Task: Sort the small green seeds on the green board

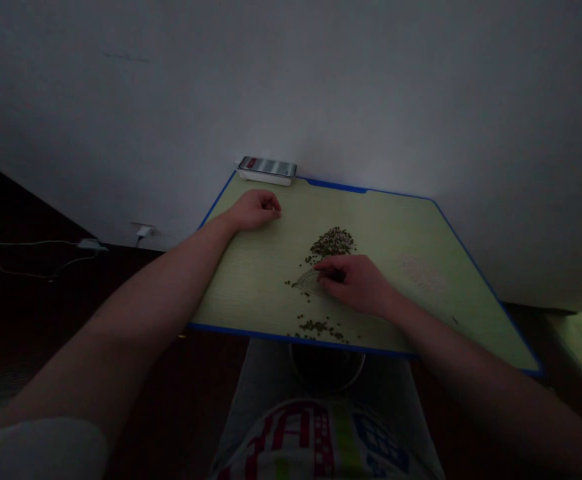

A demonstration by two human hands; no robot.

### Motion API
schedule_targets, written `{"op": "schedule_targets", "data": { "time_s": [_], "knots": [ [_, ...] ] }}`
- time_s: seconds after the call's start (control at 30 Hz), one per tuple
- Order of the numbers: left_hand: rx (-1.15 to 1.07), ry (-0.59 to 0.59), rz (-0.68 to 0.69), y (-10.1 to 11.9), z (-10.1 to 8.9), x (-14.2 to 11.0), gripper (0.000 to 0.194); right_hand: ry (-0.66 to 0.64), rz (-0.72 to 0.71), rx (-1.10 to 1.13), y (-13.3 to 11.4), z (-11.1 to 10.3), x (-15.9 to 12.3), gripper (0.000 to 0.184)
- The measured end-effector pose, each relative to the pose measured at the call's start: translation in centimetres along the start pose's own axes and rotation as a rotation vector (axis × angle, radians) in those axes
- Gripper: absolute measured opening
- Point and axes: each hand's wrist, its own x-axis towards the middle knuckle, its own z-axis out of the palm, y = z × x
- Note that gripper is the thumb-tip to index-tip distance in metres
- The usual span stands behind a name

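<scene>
A heap of small dark greenish beans or seeds (331, 242) lies on the pale yellow-green tabletop (251, 280). Just below it, my right hand (355, 283) rests low over the board, its fingers bent and the thumb close to the index finger. Whatever is between those fingertips is hidden. Faint curved streaks and a few loose seeds show by the fingertips. A second, sparser scatter of seeds (318, 327) sits along the front edge. At the far left, my left hand (255, 209) lies on the board with curled fingers, and nothing shows in it.
A phone (268, 165) lies on a white block at the back left, against the wall (321, 87). A pale patch (421, 273) marks the board's right side. Beneath the front edge, a dark round container (328, 370) sits between my legs. A plug (145, 231) and cables are at left.
</scene>
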Motion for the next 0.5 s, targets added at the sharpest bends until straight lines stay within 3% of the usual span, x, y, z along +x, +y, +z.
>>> {"op": "schedule_targets", "data": {
  "time_s": [0.23, 0.5],
  "knots": [
    [0.008, -0.005, 0.004, -0.16, 0.02, 0.12, 0.014, 0.047, 0.066, -0.044, 0.49, -0.45, -0.34, 0.03],
    [0.004, -0.011, 0.001, -0.2, 0.03, 0.15, 0.014, 0.064, 0.046, 0.014, 0.41, -0.43, -0.11, 0.027]
  ]
}}
